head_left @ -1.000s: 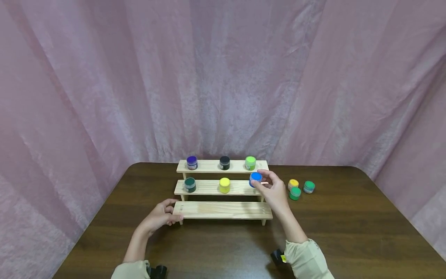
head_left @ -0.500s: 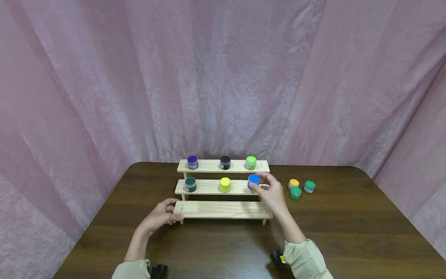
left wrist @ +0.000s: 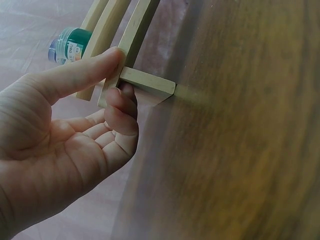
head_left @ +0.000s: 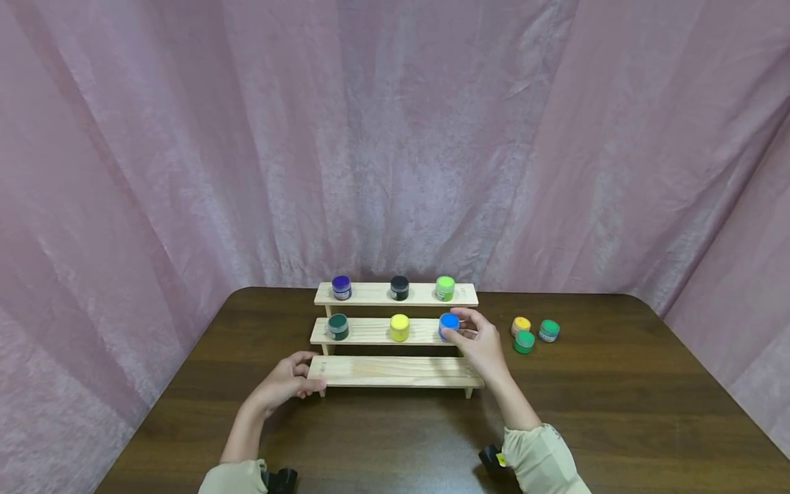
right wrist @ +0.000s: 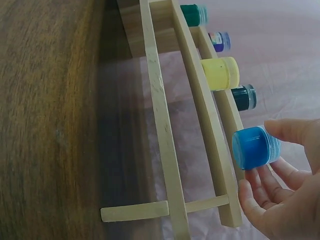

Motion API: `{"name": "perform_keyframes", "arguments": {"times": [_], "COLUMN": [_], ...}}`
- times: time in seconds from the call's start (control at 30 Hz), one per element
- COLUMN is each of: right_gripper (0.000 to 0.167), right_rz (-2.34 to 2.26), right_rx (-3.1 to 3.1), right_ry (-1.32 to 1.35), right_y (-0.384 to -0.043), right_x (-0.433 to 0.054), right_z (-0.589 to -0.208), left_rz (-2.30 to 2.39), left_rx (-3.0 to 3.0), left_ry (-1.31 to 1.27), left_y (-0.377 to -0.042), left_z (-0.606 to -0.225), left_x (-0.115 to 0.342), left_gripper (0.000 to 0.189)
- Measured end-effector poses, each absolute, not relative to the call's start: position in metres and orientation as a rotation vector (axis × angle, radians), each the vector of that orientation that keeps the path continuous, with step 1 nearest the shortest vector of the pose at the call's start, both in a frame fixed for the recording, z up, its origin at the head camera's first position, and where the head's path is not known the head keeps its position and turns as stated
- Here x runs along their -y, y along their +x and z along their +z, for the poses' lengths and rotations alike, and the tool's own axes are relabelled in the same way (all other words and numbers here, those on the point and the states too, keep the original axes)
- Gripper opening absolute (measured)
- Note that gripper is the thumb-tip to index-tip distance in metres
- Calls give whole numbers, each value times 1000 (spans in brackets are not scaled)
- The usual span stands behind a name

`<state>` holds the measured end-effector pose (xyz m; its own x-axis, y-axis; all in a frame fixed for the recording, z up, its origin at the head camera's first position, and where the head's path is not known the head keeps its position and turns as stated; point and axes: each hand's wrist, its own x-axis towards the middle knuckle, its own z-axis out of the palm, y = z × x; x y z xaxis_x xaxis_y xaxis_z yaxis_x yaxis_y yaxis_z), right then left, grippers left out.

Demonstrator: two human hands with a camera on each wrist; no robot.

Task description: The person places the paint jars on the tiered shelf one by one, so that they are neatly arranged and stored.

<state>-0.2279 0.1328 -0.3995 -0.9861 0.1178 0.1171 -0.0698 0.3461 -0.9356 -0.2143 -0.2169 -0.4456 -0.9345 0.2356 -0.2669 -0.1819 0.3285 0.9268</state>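
Note:
A three-step wooden display rack (head_left: pixel 395 370) stands on the table. My left hand (head_left: pixel 280 385) grips the left end of its lowest step, thumb on the front edge and fingers curled below, as the left wrist view shows. My right hand (head_left: pixel 484 348) pinches a blue paint jar (right wrist: pixel 252 147) by its lid end, close over the right end of the middle step. Along that step sit a dark green jar (head_left: pixel 337 327) and a yellow jar (head_left: pixel 399 328). Purple (head_left: pixel 341 287), black (head_left: pixel 399 288) and light green (head_left: pixel 445 289) jars line the top step.
Right of the rack, an orange-yellow jar (head_left: pixel 521 326) and two green-lidded jars, a nearer one (head_left: pixel 524 342) and a farther one (head_left: pixel 548 331), stand on the brown wooden table (head_left: pixel 617 398). A pink curtain (head_left: pixel 395 137) hangs behind the table.
My right hand has brought the blue jar slightly left and down toward the middle step. The left hand keeps its grip on the lowest step.

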Motion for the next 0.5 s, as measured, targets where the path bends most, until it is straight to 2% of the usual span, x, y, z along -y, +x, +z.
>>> {"name": "perform_keyframes", "arguments": {"times": [0.5], "right_gripper": [41], "right_rz": [1689], "right_rx": [2467], "right_ry": [-35], "right_y": [-229], "right_x": [-132], "right_z": [-405], "left_rz": [1616], "left_rx": [-2268], "left_ry": [26], "left_y": [-213], "left_z": [-446], "left_x": [216], "left_gripper": [76]}}
